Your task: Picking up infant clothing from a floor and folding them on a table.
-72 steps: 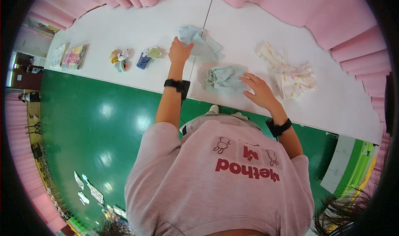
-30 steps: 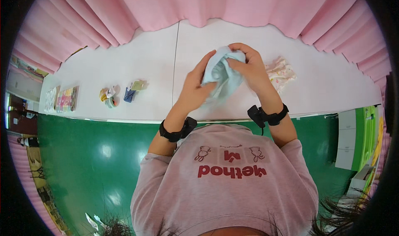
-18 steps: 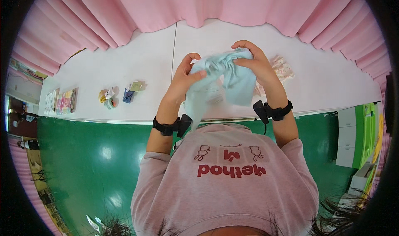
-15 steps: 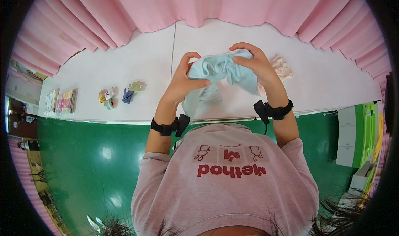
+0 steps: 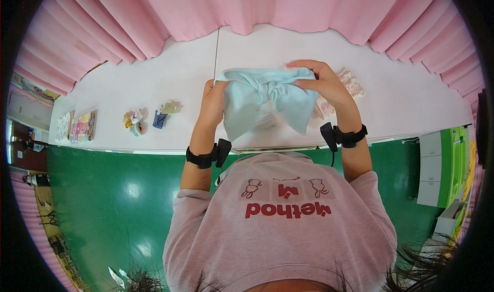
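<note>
I hold a light blue piece of soft cloth [image 5: 267,91] up over the white table by its two upper corners. It looks like a small garment; its middle is bunched and two pointed parts hang down. My left hand [image 5: 212,99] is closed on its left corner, with most fingers hidden behind the fabric. At the other corner my right hand [image 5: 325,82] pinches the edge between thumb and fingers. A pale cloth with a small pattern [image 5: 352,82] lies crumpled on the table just beyond my right hand, partly hidden by it.
The white table [image 5: 190,65] has a seam left of the cloth. Folded patterned cloths [image 5: 82,126] lie at its left end, with two small bundles, one multicoloured [image 5: 135,121] and one blue and green [image 5: 163,114], nearer me. Pink curtains [image 5: 288,9] hang along the far edge.
The blue cloth has been spread out from a bunched shape, its lower parts now hanging down. My left hand has shifted slightly left, and my right hand a little right and nearer.
</note>
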Tool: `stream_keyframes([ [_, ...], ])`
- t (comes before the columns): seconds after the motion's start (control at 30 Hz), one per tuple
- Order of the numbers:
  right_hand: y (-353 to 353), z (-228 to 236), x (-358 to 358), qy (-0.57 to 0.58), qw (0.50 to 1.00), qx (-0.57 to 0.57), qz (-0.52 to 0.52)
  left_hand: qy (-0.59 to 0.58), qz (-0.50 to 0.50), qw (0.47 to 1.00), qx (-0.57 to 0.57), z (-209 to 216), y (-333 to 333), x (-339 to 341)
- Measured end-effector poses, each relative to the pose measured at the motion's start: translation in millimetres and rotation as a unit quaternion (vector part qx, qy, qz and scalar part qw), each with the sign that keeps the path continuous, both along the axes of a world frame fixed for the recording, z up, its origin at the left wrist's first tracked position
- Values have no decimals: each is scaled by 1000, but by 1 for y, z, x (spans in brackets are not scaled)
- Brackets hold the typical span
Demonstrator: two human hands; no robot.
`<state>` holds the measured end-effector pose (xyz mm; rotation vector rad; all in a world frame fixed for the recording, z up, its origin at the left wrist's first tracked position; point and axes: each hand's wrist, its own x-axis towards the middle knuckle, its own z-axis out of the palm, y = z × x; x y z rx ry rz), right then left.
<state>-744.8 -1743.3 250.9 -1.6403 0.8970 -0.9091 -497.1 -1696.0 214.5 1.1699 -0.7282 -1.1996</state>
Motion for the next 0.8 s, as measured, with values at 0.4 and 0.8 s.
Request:
stream_keyframes([
  [0.4,13,7,9,-72,992,-63,-77,-126,-169,965,-155,13,2,1],
  [0.8,9,13,-25,206,953,-215,-56,-72,-247,957,-134,19,6,18],
])
